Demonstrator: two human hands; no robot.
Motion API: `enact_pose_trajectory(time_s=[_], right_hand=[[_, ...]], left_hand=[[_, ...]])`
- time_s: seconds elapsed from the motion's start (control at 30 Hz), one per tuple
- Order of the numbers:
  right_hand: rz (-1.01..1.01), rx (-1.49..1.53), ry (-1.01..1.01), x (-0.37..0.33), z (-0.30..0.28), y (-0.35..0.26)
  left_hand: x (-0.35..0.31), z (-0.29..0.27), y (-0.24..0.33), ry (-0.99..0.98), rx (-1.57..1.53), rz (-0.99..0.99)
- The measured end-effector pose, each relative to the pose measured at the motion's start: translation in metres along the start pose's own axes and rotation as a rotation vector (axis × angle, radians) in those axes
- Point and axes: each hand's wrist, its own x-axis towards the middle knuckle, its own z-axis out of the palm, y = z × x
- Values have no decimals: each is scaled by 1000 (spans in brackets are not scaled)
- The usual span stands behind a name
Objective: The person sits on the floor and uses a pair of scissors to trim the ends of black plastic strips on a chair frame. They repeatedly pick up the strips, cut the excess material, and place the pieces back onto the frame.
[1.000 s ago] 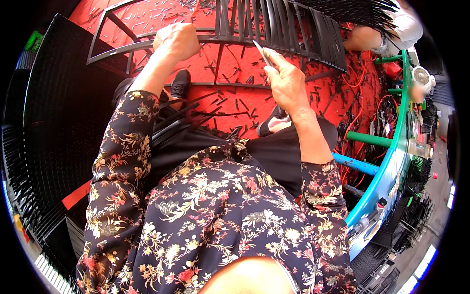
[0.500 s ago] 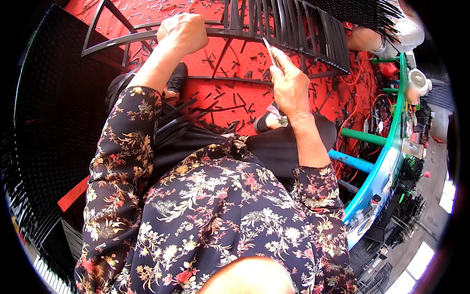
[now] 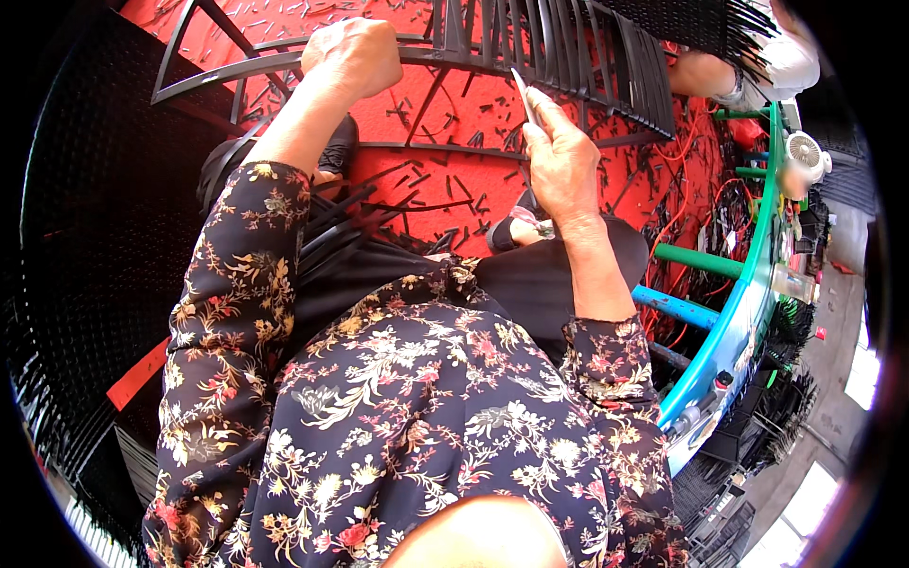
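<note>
Your left hand (image 3: 352,55) is clenched round the curved bar of the black slatted plastic frame (image 3: 568,57), which lies over the red mat (image 3: 417,114) ahead of your knees. Your right hand (image 3: 561,161) pinches a thin pale blade (image 3: 523,93) against its ribs.

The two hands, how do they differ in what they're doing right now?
The left hand is closed in a fist around a bar of the black frame, while the right hand pinches a thin blade pointed up at the frame's slats. The left reaches farther out than the right. Both are bare and come from floral sleeves.
</note>
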Motion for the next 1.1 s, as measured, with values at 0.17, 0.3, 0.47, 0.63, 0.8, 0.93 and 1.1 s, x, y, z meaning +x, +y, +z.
enact_pose_trajectory(time_s=[0.17, 0.3, 0.47, 0.63, 0.8, 0.93, 1.1], right_hand=[[81, 13, -26, 0, 1, -5], [86, -1, -46, 1, 2, -5], [26, -142, -72, 6, -6, -15], [111, -226, -138, 10, -9, -28], [-6, -181, 19, 2, 12, -18], [-185, -178, 277, -2, 42, 9], [-163, -5, 381, 6, 57, 24]], left_hand=[[1, 2, -1, 35, 18, 12], [-2, -1, -1, 12, -1, 4], [-2, -3, 0, -38, -3, -2], [-1, 2, 0, -5, 44, 5], [1, -3, 1, 3, 38, -59], [1, 0, 6, 52, 37, -12], [12, 4, 6, 16, -27, -14]])
